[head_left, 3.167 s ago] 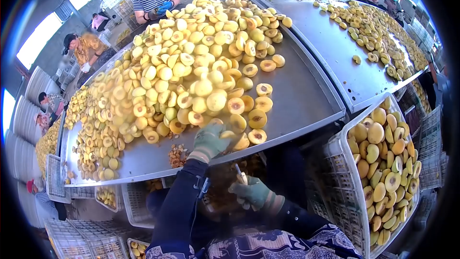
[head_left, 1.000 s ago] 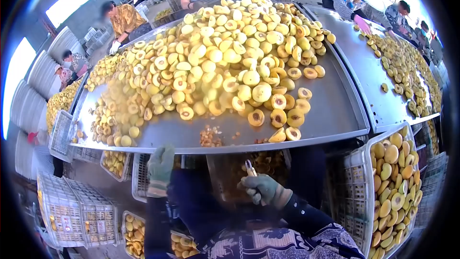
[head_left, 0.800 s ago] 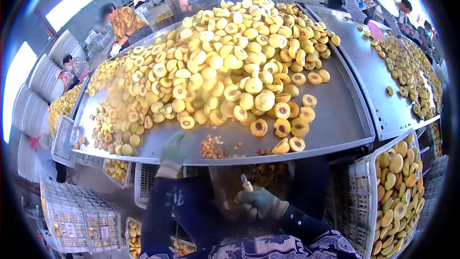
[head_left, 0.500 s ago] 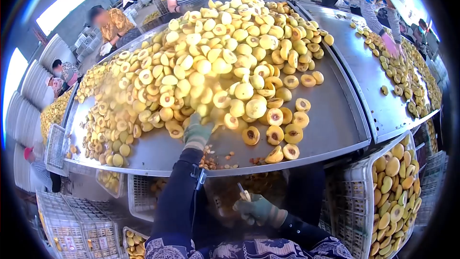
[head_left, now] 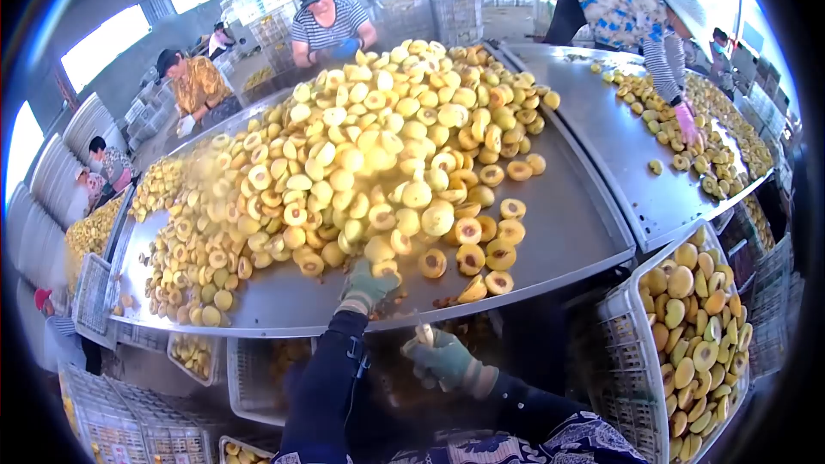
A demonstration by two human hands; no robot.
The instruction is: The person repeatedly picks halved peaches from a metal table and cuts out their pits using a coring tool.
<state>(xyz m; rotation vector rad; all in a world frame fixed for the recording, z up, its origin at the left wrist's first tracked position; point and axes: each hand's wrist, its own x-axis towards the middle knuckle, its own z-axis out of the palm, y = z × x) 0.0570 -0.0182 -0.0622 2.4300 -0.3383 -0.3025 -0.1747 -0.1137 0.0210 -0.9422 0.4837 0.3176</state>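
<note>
A large heap of halved yellow peaches (head_left: 344, 163) covers much of the metal table (head_left: 559, 241); several halves show brown pit hollows. At the heap's near edge, my left hand (head_left: 367, 286), in a grey-green glove, closes on a peach half (head_left: 386, 270). Its fingertips are partly hidden by the fruit. Lower and to the right, my right hand (head_left: 443, 361), gloved too, is wrapped round a small pale-handled tool (head_left: 424, 334) and held in front of the table edge. The tool's tip is hard to make out.
A crate of peach halves (head_left: 632, 335) stands at my right. More crates (head_left: 137, 412) are at lower left and under the table. A second metal table (head_left: 593, 120) adjoins on the right, where a person (head_left: 614, 13) reaches into fruit. Other people work across the heap.
The view has tilted and shifted. My left hand has drawn back from the heap toward the table edge with a peach half. My right hand has risen nearer to it with the tool.
</note>
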